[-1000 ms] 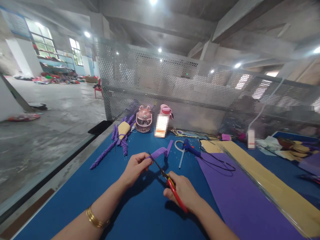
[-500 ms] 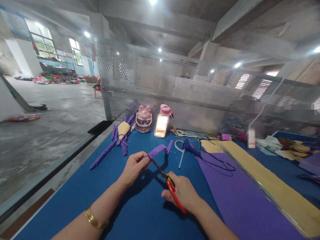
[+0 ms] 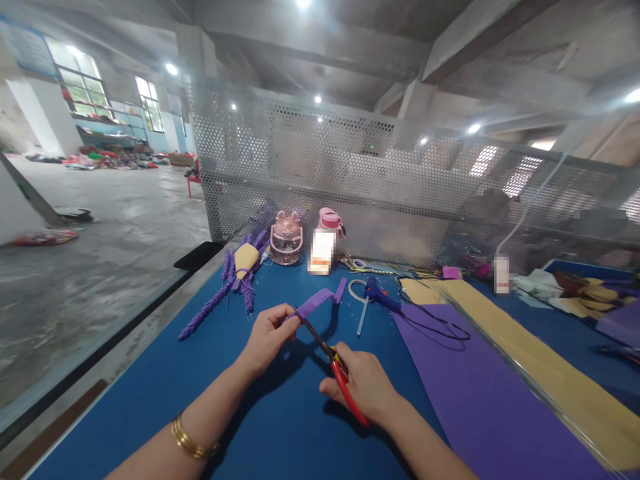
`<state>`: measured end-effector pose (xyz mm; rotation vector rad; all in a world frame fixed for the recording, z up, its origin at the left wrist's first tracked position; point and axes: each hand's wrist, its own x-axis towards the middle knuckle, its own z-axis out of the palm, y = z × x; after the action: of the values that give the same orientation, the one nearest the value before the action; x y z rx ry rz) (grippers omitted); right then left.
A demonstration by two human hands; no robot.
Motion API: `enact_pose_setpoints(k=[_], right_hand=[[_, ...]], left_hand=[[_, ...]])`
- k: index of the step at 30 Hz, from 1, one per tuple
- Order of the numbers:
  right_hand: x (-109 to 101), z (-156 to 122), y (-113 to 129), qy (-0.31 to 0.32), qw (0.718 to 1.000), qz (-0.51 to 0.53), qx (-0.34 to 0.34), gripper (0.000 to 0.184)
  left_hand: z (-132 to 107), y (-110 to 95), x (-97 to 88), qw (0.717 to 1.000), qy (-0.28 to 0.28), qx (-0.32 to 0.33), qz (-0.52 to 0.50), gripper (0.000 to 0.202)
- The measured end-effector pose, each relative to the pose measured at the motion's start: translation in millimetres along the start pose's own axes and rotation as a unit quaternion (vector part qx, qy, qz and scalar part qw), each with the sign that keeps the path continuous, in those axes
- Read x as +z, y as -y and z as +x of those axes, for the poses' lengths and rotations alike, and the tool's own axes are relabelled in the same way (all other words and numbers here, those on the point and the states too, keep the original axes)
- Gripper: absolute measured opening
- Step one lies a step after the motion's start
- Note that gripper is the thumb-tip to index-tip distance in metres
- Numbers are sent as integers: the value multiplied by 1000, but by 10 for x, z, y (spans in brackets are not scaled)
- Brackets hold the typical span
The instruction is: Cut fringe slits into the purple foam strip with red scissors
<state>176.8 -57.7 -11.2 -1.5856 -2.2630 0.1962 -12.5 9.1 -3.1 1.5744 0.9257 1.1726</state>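
Note:
My left hand (image 3: 267,337) pinches one end of a curled purple paper strip (image 3: 323,300) above the blue table (image 3: 280,427). My right hand (image 3: 365,387) grips red-handled scissors (image 3: 334,368), whose dark blades point up-left and meet the strip right beside my left fingers. A gold bangle (image 3: 187,440) sits on my left wrist.
Purple lavender-like stems (image 3: 220,293) lie at the left rear. Two pink bottles (image 3: 287,239) stand by the perforated metal screen (image 3: 350,180). A blue glue gun (image 3: 375,293) with its cord, a large purple sheet (image 3: 480,393) and a yellow sheet (image 3: 540,373) lie to the right.
The scissor blades have closed in on the strip beside my left fingers, and both hands have shifted slightly left. The strip's free end has lifted a little.

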Motion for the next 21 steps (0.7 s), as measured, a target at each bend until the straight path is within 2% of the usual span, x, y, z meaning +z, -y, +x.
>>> enact_pose_setpoints(k=[11,21], right_hand=[[-50,4,40,16,1000,-20,7,36],[-32,2,34,17,999,-41,7,38]], left_hand=[[-9,-8,12,1000,0,0,11,28],[-14,-36,34,999,-10,28,39,30]])
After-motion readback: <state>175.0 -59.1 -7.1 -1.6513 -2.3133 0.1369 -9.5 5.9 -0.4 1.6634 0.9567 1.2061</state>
